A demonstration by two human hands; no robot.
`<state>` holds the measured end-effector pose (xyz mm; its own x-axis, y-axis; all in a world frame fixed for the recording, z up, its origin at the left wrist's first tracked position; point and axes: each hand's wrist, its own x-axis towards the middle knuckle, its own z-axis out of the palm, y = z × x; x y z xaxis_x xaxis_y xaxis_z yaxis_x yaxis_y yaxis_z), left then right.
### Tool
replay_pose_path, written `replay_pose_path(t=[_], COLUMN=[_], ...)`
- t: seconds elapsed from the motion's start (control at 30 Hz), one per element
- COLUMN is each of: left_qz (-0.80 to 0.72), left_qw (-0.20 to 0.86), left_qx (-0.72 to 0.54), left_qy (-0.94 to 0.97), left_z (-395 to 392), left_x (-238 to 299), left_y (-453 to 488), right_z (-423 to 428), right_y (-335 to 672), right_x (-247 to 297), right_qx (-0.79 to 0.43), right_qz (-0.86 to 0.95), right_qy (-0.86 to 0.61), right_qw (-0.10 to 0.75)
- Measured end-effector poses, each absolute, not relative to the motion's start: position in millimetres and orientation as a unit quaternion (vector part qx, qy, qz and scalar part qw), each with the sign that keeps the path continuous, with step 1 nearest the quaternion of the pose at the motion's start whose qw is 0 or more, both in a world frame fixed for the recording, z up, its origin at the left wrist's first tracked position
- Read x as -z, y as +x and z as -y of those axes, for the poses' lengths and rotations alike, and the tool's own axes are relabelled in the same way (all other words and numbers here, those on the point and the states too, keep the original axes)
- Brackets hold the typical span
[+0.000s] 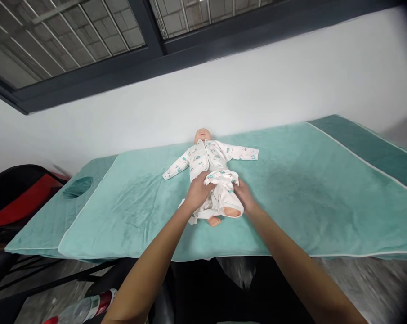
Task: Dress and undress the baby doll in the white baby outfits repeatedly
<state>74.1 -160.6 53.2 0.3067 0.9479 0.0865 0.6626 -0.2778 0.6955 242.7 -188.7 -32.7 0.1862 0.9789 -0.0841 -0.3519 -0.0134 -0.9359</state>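
Note:
A baby doll lies on its back on the green bed cover, its head toward the wall. It wears a white printed jacket with both sleeves spread out. White printed trousers are bunched around its legs, and one bare foot shows at the lower end. My left hand is closed on the left side of the trousers' bunched upper edge. Opposite it, my right hand grips the trousers' right side. Fabric hides some of the fingertips.
The green bed runs along the white wall, below a dark-framed window. At its left end is a face hole. A black and red chair stands at the left, and a plastic bottle lies lower down.

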Motion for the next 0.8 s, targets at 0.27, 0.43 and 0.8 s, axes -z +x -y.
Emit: replay_pose_path(t=[0.27, 0.43, 0.8], left_qz=[-0.492, -0.455, -0.395], left_qw=[0.439, 0.531, 0.574], left_qx=[-0.175, -0.309, -0.409], left_qy=[0.731, 0.645, 0.589], left_z=[169.6, 162.3, 113.3], left_x=[-70.6, -78.5, -45.2], left_y=[54.4, 49.5, 59.4], right_z=[150.9, 147.6, 116.9], right_y=[263.8, 260.8, 296.0], right_x=[45.7, 47.1, 39.7], right_qx=[-0.425, -0.420, -0.448], right_qz=[0.459, 0.497, 0.514], right_qy=[-0.511, -0.516, -0.444], right_qw=[0.590, 0.557, 0.582])
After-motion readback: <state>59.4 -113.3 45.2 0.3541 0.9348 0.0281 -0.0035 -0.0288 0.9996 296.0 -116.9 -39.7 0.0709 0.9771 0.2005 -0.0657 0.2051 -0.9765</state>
